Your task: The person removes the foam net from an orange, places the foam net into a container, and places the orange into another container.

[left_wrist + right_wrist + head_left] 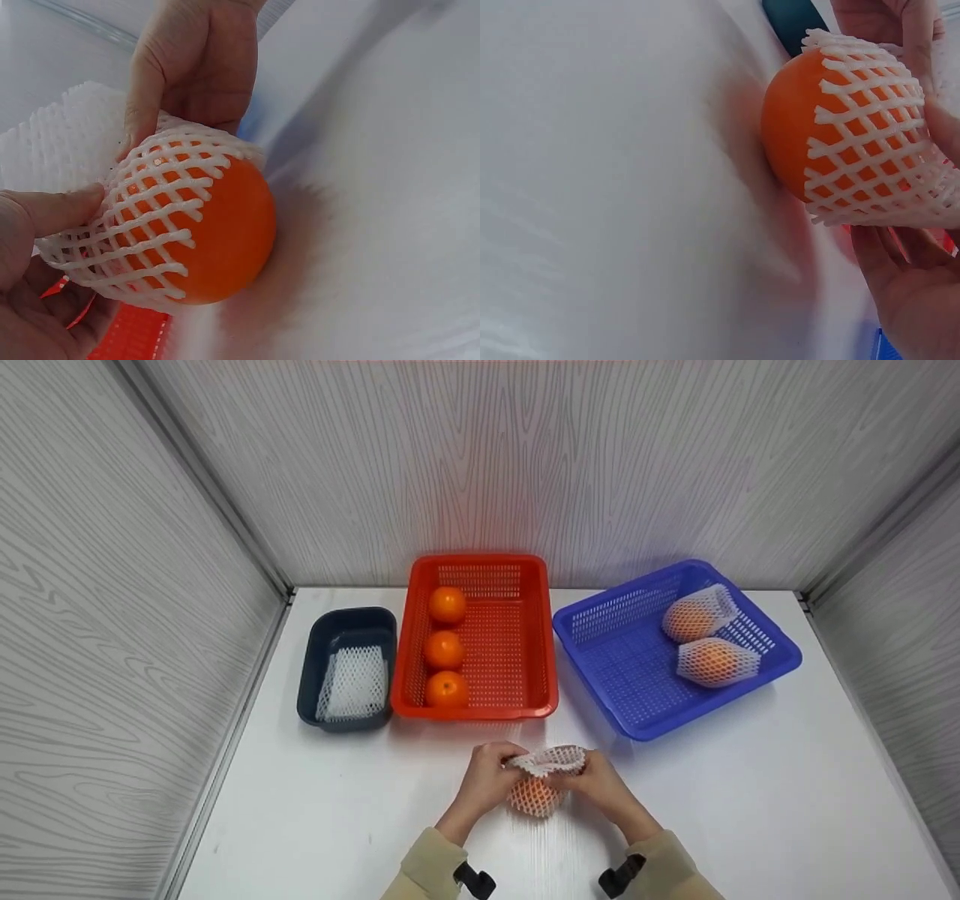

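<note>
An orange (236, 232) sits partly inside a white foam fruit net (562, 759), close over the table in front of the baskets. Its lower end sticks out bare past the net's cut edge, as both wrist views show. My left hand (489, 776) pinches the net on its left side, thumb against the mesh. On the other side my right hand (598, 784) grips the net, its thumb (142, 112) pressing the mesh in the left wrist view. The net's loose upper part (64, 139) stands out beyond the fingers.
A red basket (476, 711) with three bare oranges (444, 649) stands behind my hands. Left of it, a dark tub (309, 675) holds folded foam nets (356, 682). To the right, an angled blue basket (615, 660) contains two netted oranges (716, 662). Walls enclose the table.
</note>
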`<state>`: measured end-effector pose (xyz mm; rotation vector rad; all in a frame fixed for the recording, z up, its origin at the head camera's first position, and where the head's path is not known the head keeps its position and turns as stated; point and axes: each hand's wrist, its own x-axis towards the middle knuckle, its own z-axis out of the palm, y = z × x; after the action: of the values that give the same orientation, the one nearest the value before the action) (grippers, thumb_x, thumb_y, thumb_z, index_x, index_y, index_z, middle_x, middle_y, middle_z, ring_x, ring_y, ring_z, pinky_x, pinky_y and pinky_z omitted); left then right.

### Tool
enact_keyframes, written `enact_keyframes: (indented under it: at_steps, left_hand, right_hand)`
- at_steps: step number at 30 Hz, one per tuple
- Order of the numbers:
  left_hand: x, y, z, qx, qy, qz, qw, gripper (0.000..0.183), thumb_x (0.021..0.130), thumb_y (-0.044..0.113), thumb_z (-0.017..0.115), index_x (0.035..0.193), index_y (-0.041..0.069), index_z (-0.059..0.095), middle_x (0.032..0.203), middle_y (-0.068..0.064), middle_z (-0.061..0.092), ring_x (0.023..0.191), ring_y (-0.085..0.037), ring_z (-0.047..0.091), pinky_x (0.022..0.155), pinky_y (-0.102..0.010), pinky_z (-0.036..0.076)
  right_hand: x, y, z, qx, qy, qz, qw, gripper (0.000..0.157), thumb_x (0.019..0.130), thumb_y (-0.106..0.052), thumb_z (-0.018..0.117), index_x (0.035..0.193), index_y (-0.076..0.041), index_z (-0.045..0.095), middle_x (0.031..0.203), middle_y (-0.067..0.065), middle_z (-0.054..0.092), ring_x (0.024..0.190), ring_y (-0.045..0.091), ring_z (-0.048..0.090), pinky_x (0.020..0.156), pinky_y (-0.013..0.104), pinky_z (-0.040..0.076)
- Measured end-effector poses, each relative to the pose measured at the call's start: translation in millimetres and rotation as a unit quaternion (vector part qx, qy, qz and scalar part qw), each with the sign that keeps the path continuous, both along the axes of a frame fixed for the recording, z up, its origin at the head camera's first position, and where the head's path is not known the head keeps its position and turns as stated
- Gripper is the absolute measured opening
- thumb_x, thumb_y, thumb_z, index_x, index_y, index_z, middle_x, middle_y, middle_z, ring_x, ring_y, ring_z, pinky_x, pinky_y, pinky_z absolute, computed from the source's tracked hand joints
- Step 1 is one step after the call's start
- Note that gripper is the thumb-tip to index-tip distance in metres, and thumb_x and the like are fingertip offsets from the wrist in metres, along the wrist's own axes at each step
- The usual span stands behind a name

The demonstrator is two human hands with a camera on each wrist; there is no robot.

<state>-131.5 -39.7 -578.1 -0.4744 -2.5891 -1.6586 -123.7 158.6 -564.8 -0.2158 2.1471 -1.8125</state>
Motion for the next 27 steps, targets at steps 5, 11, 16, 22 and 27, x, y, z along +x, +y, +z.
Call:
enact_keyframes:
  at_steps: [5,11,16,22,27]
  left_hand:
    - [0.1,-1,-1.7,0.002,-0.013,-0.002,0.9999,0.018,0.073,0.010,0.073,0.090,0.013,0.070,0.084,0.008,0.061,0.076,-0.007,0.054,0.065,-0.024,0.046]
    - [2.0,-6,-4.9,-0.022,-0.076,-0.007,0.9969,0.041,0.072,0.036,0.076,0.102,0.011,0.065,0.096,0.005,0.055,0.087,-0.011,0.052,0.072,-0.028,0.047]
    - [2.1,-8,-4.7,-0.023,-0.081,-0.004,0.9964,0.033,0.073,0.037,0.074,0.092,0.011,0.065,0.092,0.004,0.055,0.085,-0.012,0.053,0.069,-0.027,0.048]
    - [0.6,-8,-4.9,-0.017,-0.075,0.013,0.9970,0.016,0.074,0.024,0.074,0.082,0.012,0.068,0.085,0.005,0.056,0.079,-0.011,0.053,0.066,-0.026,0.048]
    - [-0.6,-8,-5.2,-0.009,-0.057,0.029,0.9979,0.012,0.074,0.021,0.074,0.078,0.011,0.069,0.080,0.005,0.056,0.075,-0.010,0.053,0.064,-0.025,0.048]
  right_hand:
    - [-2.0,-7,4.8,0.004,0.029,-0.044,0.999,0.026,0.074,-0.002,0.072,0.099,0.003,0.067,0.092,0.011,0.067,0.087,0.022,0.061,0.078,0.034,0.047]
    - [-3.8,-12,7.5,0.020,0.052,-0.084,0.995,0.025,0.073,-0.004,0.074,0.096,0.002,0.068,0.091,0.010,0.067,0.087,0.021,0.062,0.079,0.033,0.048]
    - [-4.4,-13,5.0,-0.005,0.060,-0.083,0.995,0.026,0.073,-0.003,0.074,0.097,0.004,0.066,0.091,0.011,0.067,0.086,0.021,0.062,0.076,0.030,0.049]
    - [-3.7,-9,0.5,-0.040,0.041,-0.029,0.998,0.044,0.072,-0.004,0.075,0.112,0.004,0.058,0.102,0.013,0.061,0.095,0.029,0.057,0.082,0.038,0.047]
    - [0.2,-5,-1.6,-0.036,0.010,0.028,0.999,0.068,0.071,-0.005,0.076,0.129,0.002,0.042,0.117,0.016,0.053,0.106,0.033,0.051,0.089,0.045,0.042]
